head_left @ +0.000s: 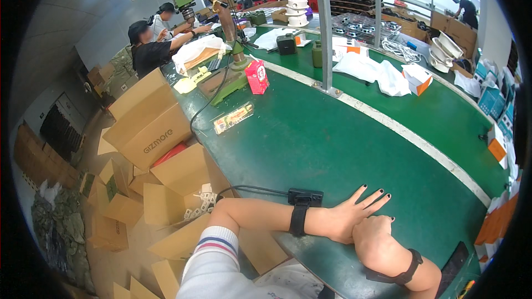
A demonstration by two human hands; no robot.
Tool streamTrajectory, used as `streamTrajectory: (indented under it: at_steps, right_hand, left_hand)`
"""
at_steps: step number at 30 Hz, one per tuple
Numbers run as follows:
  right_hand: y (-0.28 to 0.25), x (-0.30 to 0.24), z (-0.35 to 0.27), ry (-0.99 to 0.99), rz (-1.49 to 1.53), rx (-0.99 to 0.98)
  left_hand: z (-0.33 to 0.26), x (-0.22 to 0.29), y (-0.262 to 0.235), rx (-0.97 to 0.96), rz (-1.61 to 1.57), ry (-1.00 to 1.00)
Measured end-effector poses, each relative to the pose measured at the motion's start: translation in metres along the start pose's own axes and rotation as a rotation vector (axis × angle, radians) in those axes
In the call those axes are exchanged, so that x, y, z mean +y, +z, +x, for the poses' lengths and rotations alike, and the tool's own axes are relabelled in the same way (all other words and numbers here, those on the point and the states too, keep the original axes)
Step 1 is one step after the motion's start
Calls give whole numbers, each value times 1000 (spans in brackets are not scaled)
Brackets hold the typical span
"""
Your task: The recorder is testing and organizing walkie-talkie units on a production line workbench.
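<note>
Spreading its fingers right of the black wrist device [308,196], the left hand [341,219] touches the curled right hand [378,243], farther right; the device sits behind the left fingertips, and whether the right pinches anything, I cannot tell

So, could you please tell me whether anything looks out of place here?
Nothing looks spilled or broken. The boxes on the floor at left look untidy: they sit at odd angles with flaps splayed. On the bench, a red carton stands by the drill press, perhaps an odd spot.
</note>
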State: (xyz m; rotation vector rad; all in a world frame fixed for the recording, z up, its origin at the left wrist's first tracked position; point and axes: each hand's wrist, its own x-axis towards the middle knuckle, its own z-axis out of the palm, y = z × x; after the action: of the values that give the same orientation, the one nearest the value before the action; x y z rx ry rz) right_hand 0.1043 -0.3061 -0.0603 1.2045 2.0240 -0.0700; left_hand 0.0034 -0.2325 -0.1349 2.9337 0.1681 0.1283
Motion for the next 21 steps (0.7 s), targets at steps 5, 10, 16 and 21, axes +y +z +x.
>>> streamTrajectory:
  at_steps: [5,10,16,21]
  right_hand:
    - [-2,0,-1,1,6,5]
    - [-12,2,-1,-58,-36,-137]
    - [-2,0,-2,-7,-2,15]
    - [0,-1,0,9,-7,16]
  left_hand:
    - [-1,0,-2,10,5,3]
    - [-1,0,-3,-1,-14,8]
    - [-1,0,-3,4,-4,8]
    - [-2,1,1,30,10,-7]
